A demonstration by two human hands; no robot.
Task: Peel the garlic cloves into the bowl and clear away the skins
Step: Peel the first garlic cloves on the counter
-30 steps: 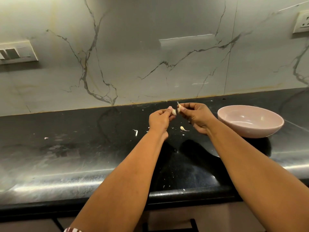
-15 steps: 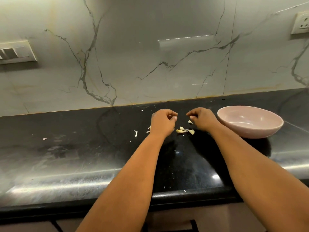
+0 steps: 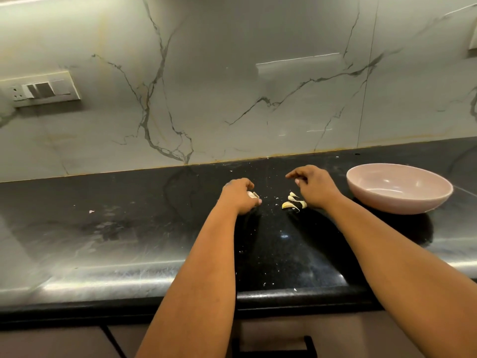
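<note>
My left hand (image 3: 238, 196) lies low on the black counter (image 3: 134, 228), fingers curled round a whitish garlic clove (image 3: 251, 194) that is only partly visible. My right hand (image 3: 313, 187) hovers just above the counter, its fingers loosely bent and pointing left, with nothing clearly held. Several pale garlic pieces and skins (image 3: 290, 205) lie on the counter beside the right hand's heel. The pink bowl (image 3: 438, 192) stands to the right of that hand; no garlic shows inside it.
Small skin flakes are scattered over the counter, one of them at the left (image 3: 91, 211). A marble backsplash rises behind, with a switch plate (image 3: 42, 90) on its left. The counter's front edge runs below my forearms.
Both hands came down from peeling in the air to the counter. The right hand left pale pieces on the counter and drew back; the left hand shifted left, still holding garlic.
</note>
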